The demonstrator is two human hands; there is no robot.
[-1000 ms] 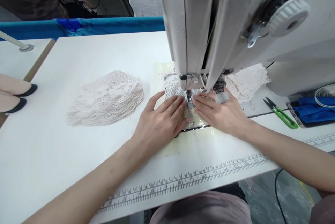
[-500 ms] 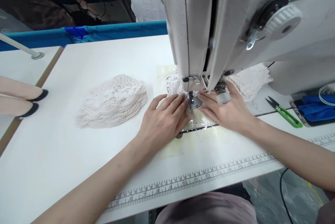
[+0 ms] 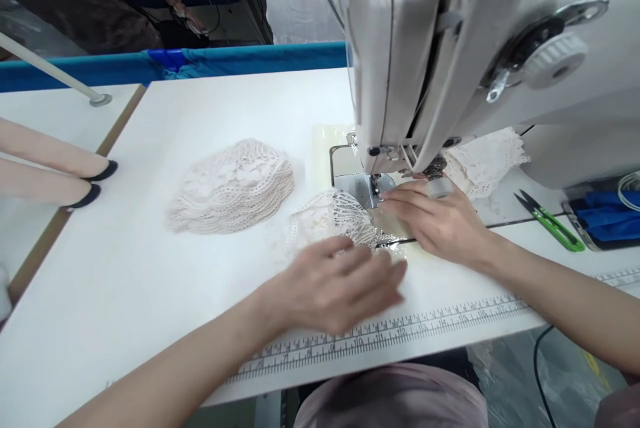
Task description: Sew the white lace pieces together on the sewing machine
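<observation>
Beside the needle plate (image 3: 350,183) of a sewing machine (image 3: 380,68), a white lace piece (image 3: 333,215) lies on the table, its near edge partly hidden by my left hand. My left hand (image 3: 343,285) is in front of it, blurred, with curled fingers; whether they grip the lace is unclear. My right hand (image 3: 443,218) rests by the presser foot (image 3: 376,187), fingers stretched out and close together, a pale band (image 3: 440,187) around one finger. To the left sits a stack of similar lace pieces (image 3: 235,188).
More white lace (image 3: 487,161) lies behind my right hand, under the machine arm. Green-handled thread snips (image 3: 553,221) lie at the right, near a tray with blue cloth (image 3: 607,211). A printed ruler (image 3: 400,335) runs along the front edge. Two leg-like forms (image 3: 55,168) reach in from the left.
The lace piece has come out from under the needle area toward the front left, baring the plate. My left hand has moved toward the front edge. My right hand stays near the presser foot.
</observation>
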